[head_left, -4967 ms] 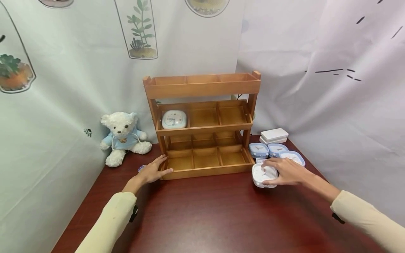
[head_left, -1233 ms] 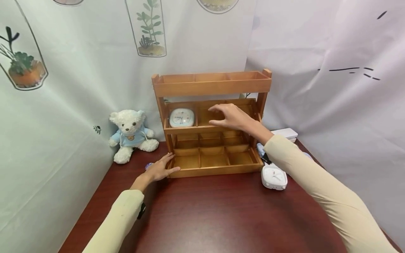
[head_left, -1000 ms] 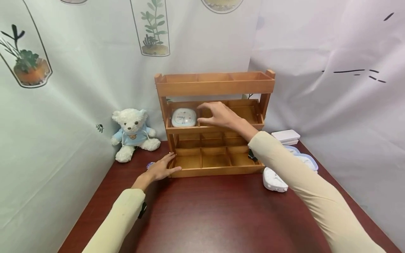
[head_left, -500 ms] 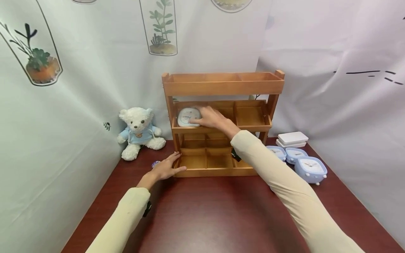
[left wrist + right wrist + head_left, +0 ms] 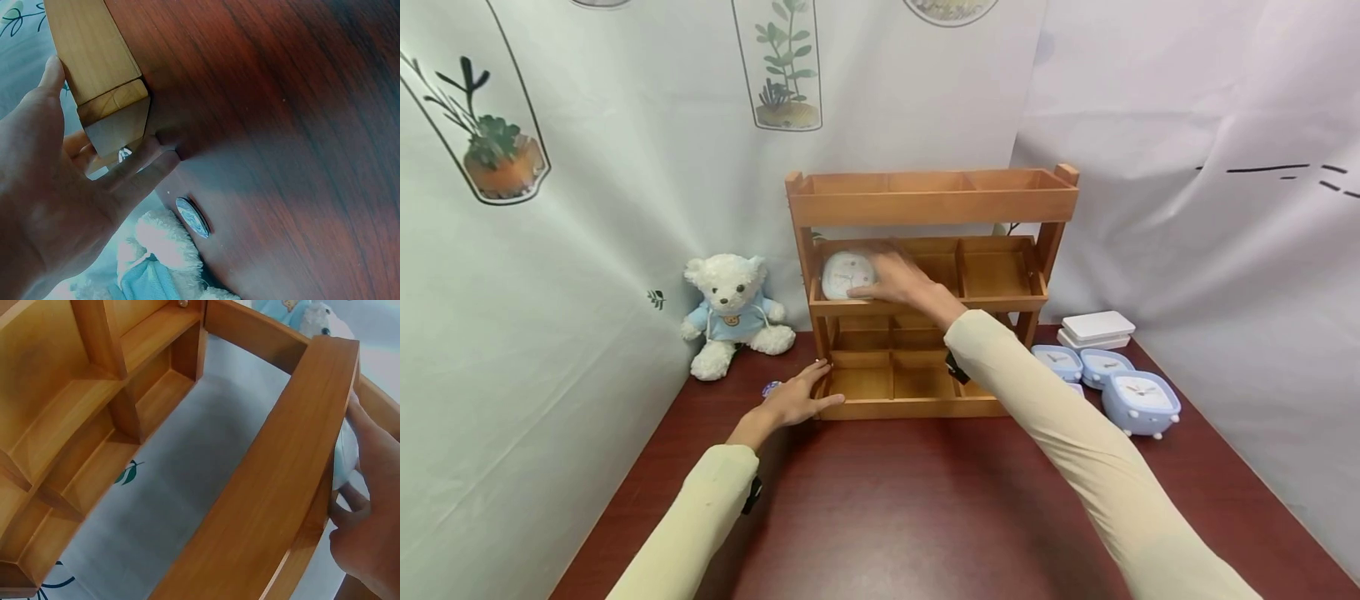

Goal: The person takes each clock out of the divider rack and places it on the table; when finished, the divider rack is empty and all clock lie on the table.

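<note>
A pale round-cornered alarm clock [image 5: 847,276] stands in the left compartment of the middle tier of a wooden shelf rack [image 5: 932,208]. My right hand [image 5: 901,279] holds its right side, thumb across the front and fingers over the top. In the right wrist view the clock [image 5: 345,453] shows only partly behind a board, between that board and the curled fingers. My left hand [image 5: 792,400] rests against the rack's lower left corner. The left wrist view has its thumb at the wooden front piece [image 5: 94,50] and its other fingers spread beside the end.
Several light-blue clocks [image 5: 1141,402] sit on the dark red table right of the rack, near stacked white boxes [image 5: 1097,327]. A white teddy bear [image 5: 727,312] sits at left. A small oval object [image 5: 192,217] lies beside the left hand.
My right hand has left the white clock on the table, reached left to the rack and taken hold of the clock there. That clock has turned slightly. The left hand stays at the corner.
</note>
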The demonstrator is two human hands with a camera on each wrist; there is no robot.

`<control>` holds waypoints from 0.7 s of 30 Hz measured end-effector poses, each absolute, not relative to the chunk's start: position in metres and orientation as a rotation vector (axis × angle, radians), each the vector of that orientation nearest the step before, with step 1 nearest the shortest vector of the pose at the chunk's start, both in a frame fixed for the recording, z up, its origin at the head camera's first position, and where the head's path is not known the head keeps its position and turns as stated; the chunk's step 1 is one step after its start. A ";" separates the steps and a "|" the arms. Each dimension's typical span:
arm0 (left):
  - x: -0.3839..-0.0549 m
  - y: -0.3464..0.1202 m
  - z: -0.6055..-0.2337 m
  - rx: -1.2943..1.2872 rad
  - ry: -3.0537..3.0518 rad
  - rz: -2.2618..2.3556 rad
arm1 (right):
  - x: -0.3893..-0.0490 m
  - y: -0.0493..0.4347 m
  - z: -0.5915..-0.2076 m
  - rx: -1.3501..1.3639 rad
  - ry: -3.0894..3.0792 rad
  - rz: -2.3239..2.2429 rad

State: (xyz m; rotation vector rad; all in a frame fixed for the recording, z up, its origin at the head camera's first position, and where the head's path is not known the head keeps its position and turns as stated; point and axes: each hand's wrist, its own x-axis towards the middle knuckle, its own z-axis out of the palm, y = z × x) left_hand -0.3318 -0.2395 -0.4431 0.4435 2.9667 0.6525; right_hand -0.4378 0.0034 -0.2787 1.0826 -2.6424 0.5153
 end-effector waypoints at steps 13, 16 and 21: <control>-0.330 -0.238 -0.442 0.449 2.976 0.660 | -0.428 0.007 -0.282 1.172 -2.416 0.762; -0.331 -0.239 -0.443 0.446 2.977 0.662 | -0.426 0.006 -0.283 1.179 -2.378 0.823; -0.331 -0.239 -0.444 0.445 2.974 0.656 | -0.423 0.006 -0.284 1.158 -2.310 0.954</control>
